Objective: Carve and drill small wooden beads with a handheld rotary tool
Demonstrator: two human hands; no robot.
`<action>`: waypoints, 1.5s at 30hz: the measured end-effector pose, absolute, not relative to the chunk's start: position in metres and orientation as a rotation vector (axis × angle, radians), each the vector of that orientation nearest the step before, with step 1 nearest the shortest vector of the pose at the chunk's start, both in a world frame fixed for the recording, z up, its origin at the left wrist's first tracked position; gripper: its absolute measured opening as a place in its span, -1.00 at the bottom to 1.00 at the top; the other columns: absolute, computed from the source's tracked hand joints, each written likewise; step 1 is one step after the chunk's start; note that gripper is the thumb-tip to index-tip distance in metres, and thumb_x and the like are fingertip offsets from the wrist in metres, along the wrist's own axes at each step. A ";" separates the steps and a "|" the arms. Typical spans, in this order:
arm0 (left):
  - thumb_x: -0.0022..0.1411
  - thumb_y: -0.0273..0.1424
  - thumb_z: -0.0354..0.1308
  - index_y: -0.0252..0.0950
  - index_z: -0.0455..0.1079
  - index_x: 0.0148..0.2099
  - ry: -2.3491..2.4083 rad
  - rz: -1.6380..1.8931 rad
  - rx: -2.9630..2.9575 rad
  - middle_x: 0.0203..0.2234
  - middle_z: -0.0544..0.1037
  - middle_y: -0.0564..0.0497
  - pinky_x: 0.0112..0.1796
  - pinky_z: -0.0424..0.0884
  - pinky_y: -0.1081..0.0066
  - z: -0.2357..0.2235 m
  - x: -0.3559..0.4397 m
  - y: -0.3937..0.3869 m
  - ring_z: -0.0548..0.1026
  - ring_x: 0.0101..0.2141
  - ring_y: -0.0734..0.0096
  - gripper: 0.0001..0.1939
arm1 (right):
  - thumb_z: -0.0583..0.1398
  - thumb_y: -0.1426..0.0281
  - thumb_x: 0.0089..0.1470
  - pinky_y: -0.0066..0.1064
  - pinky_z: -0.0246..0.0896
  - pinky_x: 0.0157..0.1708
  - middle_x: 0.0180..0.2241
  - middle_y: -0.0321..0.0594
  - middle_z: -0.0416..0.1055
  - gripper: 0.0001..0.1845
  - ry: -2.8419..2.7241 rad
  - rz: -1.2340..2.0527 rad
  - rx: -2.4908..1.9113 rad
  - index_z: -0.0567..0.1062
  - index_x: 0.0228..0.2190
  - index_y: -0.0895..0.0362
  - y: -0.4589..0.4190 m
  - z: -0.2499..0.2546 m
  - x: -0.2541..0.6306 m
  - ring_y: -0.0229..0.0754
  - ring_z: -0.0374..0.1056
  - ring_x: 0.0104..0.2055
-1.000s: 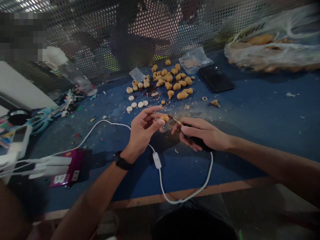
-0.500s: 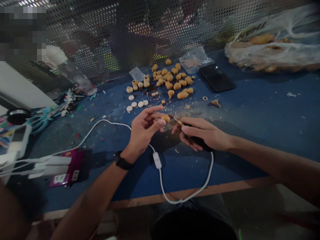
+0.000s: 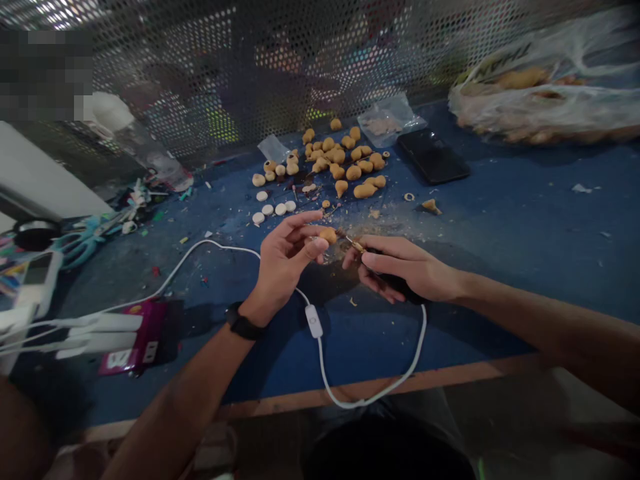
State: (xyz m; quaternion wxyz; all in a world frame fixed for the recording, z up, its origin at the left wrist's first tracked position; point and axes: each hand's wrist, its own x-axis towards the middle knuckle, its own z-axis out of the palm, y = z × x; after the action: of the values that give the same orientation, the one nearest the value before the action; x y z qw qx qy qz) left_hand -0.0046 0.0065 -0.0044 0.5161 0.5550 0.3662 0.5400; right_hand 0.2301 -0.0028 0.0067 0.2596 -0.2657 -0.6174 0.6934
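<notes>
A tan bead was pinched by the left hand, just beside the bit of a small corded drill clenched in the right hand! Tan pieces were heaped beyond the grip, with more held in a plastic bag far right, its lettering unreadable.

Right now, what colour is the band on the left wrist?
The wristband is black, as the head view shows.

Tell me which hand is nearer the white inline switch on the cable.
Left hand, just up and left of the switch; the right hand is farther off, up and right.
</notes>
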 end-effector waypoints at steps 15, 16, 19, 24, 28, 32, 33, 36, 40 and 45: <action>0.14 -0.22 0.53 -0.22 0.55 0.08 0.873 1.282 1.343 -0.27 0.71 0.02 -0.45 0.55 0.50 -0.005 -0.004 0.007 0.52 -0.51 0.58 -0.51 | 0.08 0.17 0.47 -0.53 0.17 -0.69 -0.48 -0.42 0.35 -0.71 -1.671 1.883 -0.727 0.42 -0.07 0.15 -0.003 0.007 0.230 -0.41 0.20 -0.69; 0.14 -0.23 0.53 -0.22 0.55 0.08 0.873 1.286 1.339 -0.28 0.70 0.03 -0.45 0.55 0.50 -0.005 -0.005 0.007 0.51 -0.52 0.59 -0.52 | 0.08 0.17 0.47 -0.54 0.17 -0.69 -0.48 -0.42 0.35 -0.71 -1.671 1.884 -0.725 0.42 -0.07 0.14 -0.003 0.007 0.230 -0.41 0.20 -0.68; 0.15 -0.23 0.53 -0.21 0.56 0.07 0.869 1.297 1.333 -0.31 0.69 0.05 -0.45 0.54 0.51 -0.005 -0.005 0.007 0.50 -0.53 0.60 -0.53 | 0.08 0.18 0.47 -0.54 0.17 -0.70 -0.48 -0.42 0.35 -0.71 -1.665 1.885 -0.718 0.42 -0.07 0.14 -0.003 0.005 0.230 -0.41 0.19 -0.69; 0.15 -0.21 0.53 -0.21 0.55 0.08 0.873 1.277 1.343 -0.25 0.71 0.01 -0.45 0.54 0.50 -0.005 -0.004 0.007 0.52 -0.51 0.58 -0.51 | 0.08 0.18 0.47 -0.53 0.18 -0.70 -0.48 -0.41 0.35 -0.71 -1.676 1.881 -0.726 0.43 -0.07 0.15 -0.002 0.006 0.231 -0.40 0.21 -0.68; 0.13 -0.20 0.54 -0.21 0.56 0.07 0.895 1.284 1.334 -0.30 0.70 0.03 -0.45 0.54 0.50 -0.004 -0.004 0.006 0.50 -0.53 0.59 -0.51 | 0.08 0.17 0.47 -0.54 0.17 -0.70 -0.48 -0.42 0.35 -0.70 -1.675 1.882 -0.730 0.42 -0.07 0.15 -0.003 0.008 0.230 -0.40 0.20 -0.69; 0.12 -0.19 0.54 -0.22 0.55 0.07 0.879 1.267 1.335 -0.26 0.72 -0.01 -0.46 0.53 0.49 -0.003 -0.004 0.006 0.51 -0.53 0.58 -0.49 | 0.10 0.15 0.46 -0.54 0.16 -0.70 -0.49 -0.42 0.35 -0.69 -1.664 1.883 -0.728 0.42 -0.08 0.15 -0.003 0.008 0.230 -0.41 0.19 -0.69; 0.13 -0.19 0.54 -0.22 0.55 0.07 0.877 1.268 1.334 -0.26 0.72 -0.01 -0.45 0.53 0.49 -0.003 -0.004 0.006 0.51 -0.53 0.58 -0.49 | 0.10 0.14 0.46 -0.54 0.16 -0.70 -0.49 -0.43 0.35 -0.68 -1.664 1.883 -0.729 0.42 -0.08 0.15 -0.003 0.008 0.230 -0.41 0.19 -0.69; 0.15 -0.21 0.53 -0.20 0.55 0.07 0.878 1.282 1.330 -0.27 0.71 0.02 -0.44 0.54 0.50 -0.003 -0.004 0.007 0.50 -0.54 0.60 -0.52 | 0.10 0.15 0.47 -0.55 0.17 -0.70 -0.49 -0.42 0.35 -0.69 -1.673 1.885 -0.717 0.42 -0.08 0.15 -0.003 0.007 0.230 -0.42 0.20 -0.68; 0.16 -0.24 0.53 -0.18 0.56 0.06 0.854 1.282 1.333 -0.28 0.71 0.05 -0.45 0.54 0.53 -0.004 -0.005 0.007 0.50 -0.54 0.62 -0.55 | 0.08 0.17 0.47 -0.55 0.17 -0.71 -0.49 -0.42 0.35 -0.70 -1.670 1.875 -0.716 0.43 -0.08 0.16 -0.003 0.006 0.230 -0.42 0.20 -0.69; 0.17 -0.23 0.51 -0.18 0.55 0.07 0.857 1.286 1.343 -0.24 0.71 0.03 -0.43 0.55 0.50 -0.005 -0.005 0.008 0.51 -0.52 0.60 -0.55 | 0.09 0.16 0.46 -0.55 0.17 -0.71 -0.49 -0.43 0.35 -0.70 -1.679 1.869 -0.721 0.42 -0.07 0.15 -0.002 0.006 0.230 -0.42 0.20 -0.69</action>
State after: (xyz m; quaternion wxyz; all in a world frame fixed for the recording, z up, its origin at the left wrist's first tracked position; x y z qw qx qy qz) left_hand -0.0049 0.0078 -0.0049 0.5203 0.5601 0.3576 0.5364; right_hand 0.2298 -0.0025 0.0063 0.2609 -0.2662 -0.6201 0.6903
